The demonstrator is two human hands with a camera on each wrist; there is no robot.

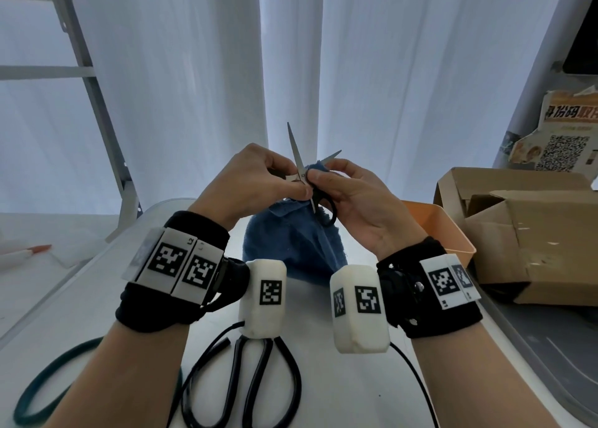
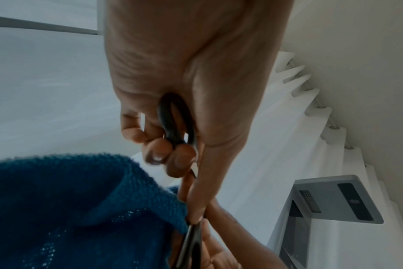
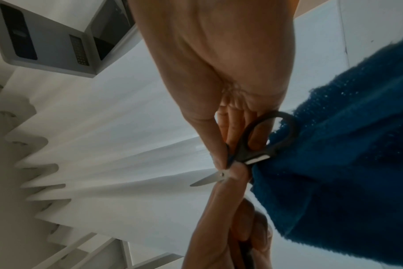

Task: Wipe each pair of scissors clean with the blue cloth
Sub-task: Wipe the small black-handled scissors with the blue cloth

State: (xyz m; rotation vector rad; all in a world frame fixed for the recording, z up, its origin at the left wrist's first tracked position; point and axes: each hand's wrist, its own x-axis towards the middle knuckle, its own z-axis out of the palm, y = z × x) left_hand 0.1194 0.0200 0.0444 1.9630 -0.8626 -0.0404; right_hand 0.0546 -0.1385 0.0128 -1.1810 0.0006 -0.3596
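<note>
Nearest you, below your wrists, a big pair of black-handled scissors (image 1: pixel 246 385) lies flat on the white table (image 1: pixel 339 395), with a green loop of cord (image 1: pixel 48 385) off to the left of it. Past your wrists, your left hand (image 1: pixel 249 181) curls round one black handle of the small scissors (image 1: pixel 304 175), thumb and fingertips pinching close to the pivot. Your right hand (image 1: pixel 352 201) pinches the blue cloth (image 1: pixel 291 243) against one blade, just right of the left thumb, while the other black handle loop hangs beside the right fingers. Both blades are spread apart and point up and away from your fingertips. Most of the cloth hangs down from your right fingers and bunches on the table under your hands. Beyond your right hand sit an orange bin (image 1: pixel 443 230) and, further right, torn cardboard boxes (image 1: pixel 530 233). Far past your fingertips hangs a white curtain (image 1: pixel 200 71).
</note>
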